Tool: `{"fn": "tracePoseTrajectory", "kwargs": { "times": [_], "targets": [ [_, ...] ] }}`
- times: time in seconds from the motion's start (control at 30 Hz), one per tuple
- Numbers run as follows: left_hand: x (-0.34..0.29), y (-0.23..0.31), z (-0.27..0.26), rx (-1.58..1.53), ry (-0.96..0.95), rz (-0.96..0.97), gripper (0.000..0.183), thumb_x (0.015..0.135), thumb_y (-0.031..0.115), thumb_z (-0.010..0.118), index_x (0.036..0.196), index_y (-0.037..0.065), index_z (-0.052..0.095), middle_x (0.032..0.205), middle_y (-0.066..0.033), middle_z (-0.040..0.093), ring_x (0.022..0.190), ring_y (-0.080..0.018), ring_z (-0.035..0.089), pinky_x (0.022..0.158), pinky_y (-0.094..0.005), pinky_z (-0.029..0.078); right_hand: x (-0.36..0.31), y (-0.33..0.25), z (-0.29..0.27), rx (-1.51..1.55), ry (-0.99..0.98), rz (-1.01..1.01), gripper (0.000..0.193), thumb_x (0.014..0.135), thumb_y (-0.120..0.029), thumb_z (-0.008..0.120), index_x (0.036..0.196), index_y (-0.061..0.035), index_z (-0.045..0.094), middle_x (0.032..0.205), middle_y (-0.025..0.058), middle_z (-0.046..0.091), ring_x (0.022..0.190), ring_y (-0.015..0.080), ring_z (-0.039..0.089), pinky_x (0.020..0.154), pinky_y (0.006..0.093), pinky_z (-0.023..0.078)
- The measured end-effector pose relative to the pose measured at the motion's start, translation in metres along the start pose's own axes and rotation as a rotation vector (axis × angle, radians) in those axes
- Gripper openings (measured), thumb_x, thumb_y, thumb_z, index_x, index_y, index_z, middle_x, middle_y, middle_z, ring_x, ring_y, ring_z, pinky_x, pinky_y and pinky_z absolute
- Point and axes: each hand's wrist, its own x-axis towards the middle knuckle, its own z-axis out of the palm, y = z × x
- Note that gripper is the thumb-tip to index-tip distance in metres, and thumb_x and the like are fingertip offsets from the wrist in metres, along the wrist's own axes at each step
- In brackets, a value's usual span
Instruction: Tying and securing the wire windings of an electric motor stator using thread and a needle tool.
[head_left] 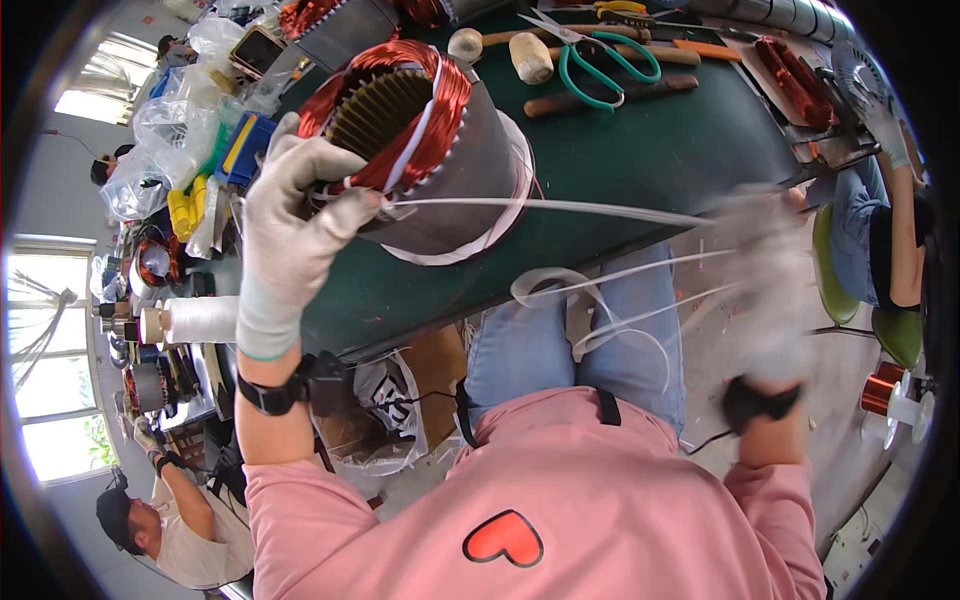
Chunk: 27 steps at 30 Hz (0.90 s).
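On the green bench stands a motor stator, a grey steel cylinder with a thick ring of red copper windings round its open top. My gloved left hand is at the near left of the windings, thumb and fingers closed on a white lacing cord where it meets the coil. From there the cord runs taut to the right into my gloved right hand, whose fingers are smeared by motion. Loose loops of the same white cord hang over my knees.
Behind the stator lie green-handled scissors, wooden-handled tools and a mallet head. A white thread spool and plastic bags are at left. A cardboard box sits under the bench. Other people work at left and right.
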Motion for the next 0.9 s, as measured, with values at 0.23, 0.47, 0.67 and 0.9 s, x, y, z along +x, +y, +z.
{"fn": "tracePoseTrajectory", "kwargs": {
  "times": [0.23,0.47,0.67,0.9],
  "targets": [
    [0.012,-0.004,0.007,-0.035,-0.027,0.030,0.021,0.078,0.016,0.076,0.090,0.001,0.068,0.087,-0.0048,0.064,0.085,-0.0166,0.056,0.087,-0.0305,0.047,-0.079,0.025,-0.018,1.445,0.549,0.407,0.027,0.107,-0.029,0.053,0.099,-0.0046,0.062,0.075,-0.0017,0.048,0.050,0.0048,0.038,0.047,0.0216,0.030],
    [-0.025,0.022,0.003,-0.313,0.499,0.079,0.020,0.101,0.011,0.058,0.113,-0.002,0.068,0.103,-0.0084,0.072,0.094,-0.0142,0.066,0.088,-0.0288,0.052,-0.036,-0.004,-0.003,0.308,0.628,0.824,0.034,0.104,-0.024,0.051,0.129,-0.0040,0.063,0.080,0.0003,0.061,0.063,0.0045,0.053,0.056,0.0200,0.040],
    [0.028,0.040,0.007,0.006,0.098,0.021,0.018,0.097,0.012,0.061,0.104,-0.002,0.070,0.092,-0.0068,0.073,0.085,-0.0101,0.067,0.080,-0.0265,0.053,0.094,-0.073,0.071,0.971,-0.360,0.626,0.032,0.104,-0.020,0.051,0.123,0.0034,0.063,0.075,-0.0010,0.056,0.058,0.0051,0.053,0.051,0.0221,0.043],
    [0.048,0.030,-0.015,0.032,-0.183,-0.025,0.024,0.102,0.016,0.056,0.108,-0.002,0.070,0.096,-0.0052,0.072,0.090,-0.0090,0.065,0.084,-0.0243,0.052,0.106,-0.071,0.094,1.379,-0.167,0.705,0.029,0.107,-0.024,0.049,0.114,0.0011,0.059,0.070,0.0004,0.060,0.049,0.0047,0.053,0.041,0.0192,0.038]
  ]
}}
